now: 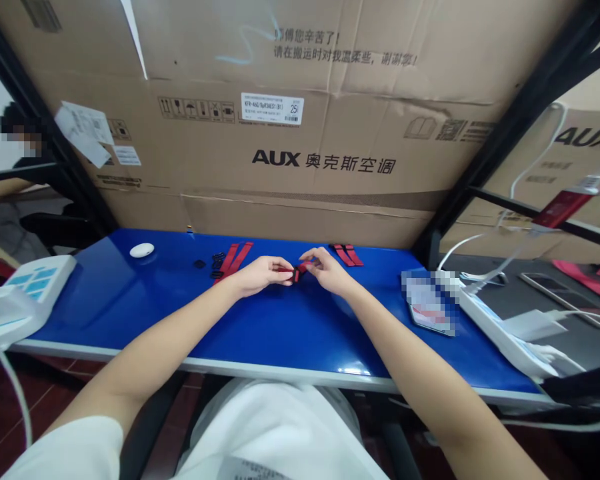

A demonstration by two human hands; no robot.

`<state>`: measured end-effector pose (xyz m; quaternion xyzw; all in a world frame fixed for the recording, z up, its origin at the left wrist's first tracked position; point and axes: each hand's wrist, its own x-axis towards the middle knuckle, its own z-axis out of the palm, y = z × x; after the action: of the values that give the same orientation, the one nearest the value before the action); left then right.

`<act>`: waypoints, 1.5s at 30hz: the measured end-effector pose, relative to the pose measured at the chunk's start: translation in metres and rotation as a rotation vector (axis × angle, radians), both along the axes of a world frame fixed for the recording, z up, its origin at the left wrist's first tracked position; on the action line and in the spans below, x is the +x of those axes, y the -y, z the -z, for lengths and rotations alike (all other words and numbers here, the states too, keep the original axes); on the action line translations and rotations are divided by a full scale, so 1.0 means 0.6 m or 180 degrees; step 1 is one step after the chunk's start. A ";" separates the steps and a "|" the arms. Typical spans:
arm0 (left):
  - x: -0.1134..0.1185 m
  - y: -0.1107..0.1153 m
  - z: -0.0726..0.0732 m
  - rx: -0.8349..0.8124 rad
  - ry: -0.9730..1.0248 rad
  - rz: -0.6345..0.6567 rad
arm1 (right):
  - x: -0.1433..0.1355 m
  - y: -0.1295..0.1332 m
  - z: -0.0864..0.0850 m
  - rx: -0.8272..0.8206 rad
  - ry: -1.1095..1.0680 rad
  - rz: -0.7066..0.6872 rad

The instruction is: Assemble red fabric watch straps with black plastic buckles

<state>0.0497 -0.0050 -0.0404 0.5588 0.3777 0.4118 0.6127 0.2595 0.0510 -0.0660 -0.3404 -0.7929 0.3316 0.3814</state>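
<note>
Over the blue table, my left hand (264, 276) is closed in a pinch on a short red strap (303, 268) with a small black buckle (296, 274). My right hand (326, 270) pinches the other end of the same strap, so the buckle sits between the two hands. Just left of my left hand lie red straps (236, 259) beside several black buckles (217, 265). Behind my right hand are more red straps (349, 255) with black parts at their far ends. My fingers partly hide the held strap.
A large cardboard panel (325, 140) stands behind the blue table (290, 333). A white oval object (142, 250) lies far left, near a white power strip (45, 283). At right are a phone (429, 303) and another power strip (505, 333) with cables. A person (27, 143) is beyond the left frame post.
</note>
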 end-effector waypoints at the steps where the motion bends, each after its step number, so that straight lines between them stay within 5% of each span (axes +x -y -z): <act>1: -0.007 -0.003 -0.001 0.0002 -0.0053 0.0075 | 0.006 -0.007 0.004 0.0321 0.0343 0.0233; 3: -0.021 -0.009 -0.004 0.0015 -0.0182 0.0195 | 0.014 -0.016 0.012 0.0625 0.1040 0.0569; 7: -0.054 -0.028 -0.002 0.0201 -0.0707 -0.0035 | 0.015 -0.020 0.013 0.0388 0.1754 0.0961; 11: -0.083 -0.051 0.012 0.0631 -0.1792 -0.1020 | 0.015 -0.017 0.007 -0.0161 0.1404 0.0926; 14: -0.080 -0.055 0.018 0.0861 -0.1962 -0.1318 | 0.013 -0.008 -0.002 -0.0378 0.0711 0.0685; 19: -0.033 -0.029 0.004 0.0505 -0.0438 -0.0510 | 0.000 0.024 -0.035 -0.1428 -0.0781 -0.0456; 22: -0.011 -0.014 -0.003 0.0239 -0.0066 -0.0326 | -0.006 0.035 -0.045 -0.1607 -0.1028 -0.0938; 28: -0.004 -0.010 0.002 0.0224 -0.0047 -0.0251 | -0.007 0.033 -0.040 -0.0834 -0.0494 -0.0448; 38: -0.003 0.007 -0.006 0.0011 -0.0211 0.0138 | 0.004 0.041 -0.058 -0.1189 -0.0181 -0.1067; 45: 0.001 0.009 -0.005 0.0100 -0.0222 0.0083 | 0.004 0.036 -0.045 -0.1079 -0.0043 -0.1011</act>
<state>0.0503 -0.0102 -0.0374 0.5872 0.3851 0.3899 0.5957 0.2622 0.0296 -0.0391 -0.2683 -0.7670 0.5181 0.2671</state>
